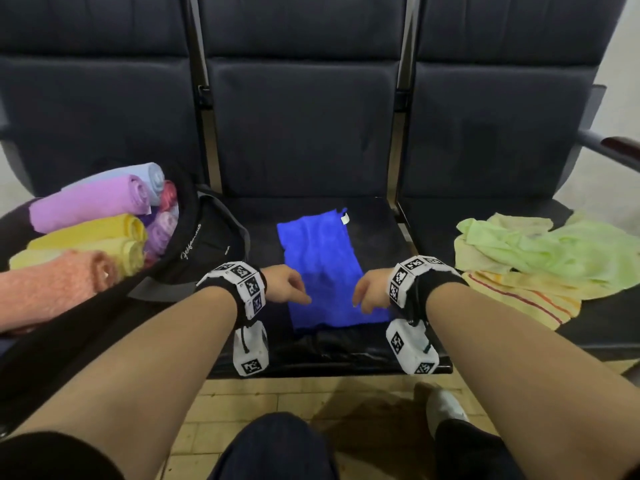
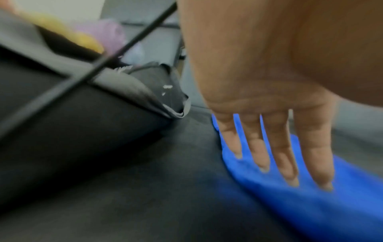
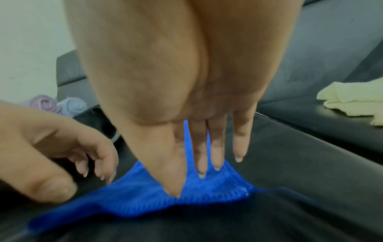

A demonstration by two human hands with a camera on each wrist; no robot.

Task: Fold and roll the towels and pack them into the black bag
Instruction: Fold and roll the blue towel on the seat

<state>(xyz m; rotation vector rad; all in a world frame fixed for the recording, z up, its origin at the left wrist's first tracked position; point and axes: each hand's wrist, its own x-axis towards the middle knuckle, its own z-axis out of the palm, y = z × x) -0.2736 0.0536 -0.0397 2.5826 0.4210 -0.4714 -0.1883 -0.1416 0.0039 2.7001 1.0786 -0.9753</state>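
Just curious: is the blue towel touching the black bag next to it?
Apart. In the head view a strip of bare dark seat shows between the blue towel and the black bag.

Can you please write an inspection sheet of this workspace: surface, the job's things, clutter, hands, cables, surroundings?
Surface: dark padded middle seat of a row of seats.
Job's things: blue towel folded into a long strip, flat on the seat; black bag at left holding rolled towels; loose green and yellow towels unfolded at right.
Clutter: nothing seen.
Hands: left hand and right hand over the towel's near end, fingers extended, gripping nothing; contact unclear.
Cables: nothing seen; a bag strap crosses the left wrist view.
Surroundings: tiled floor, pale wall, the person's knees below.
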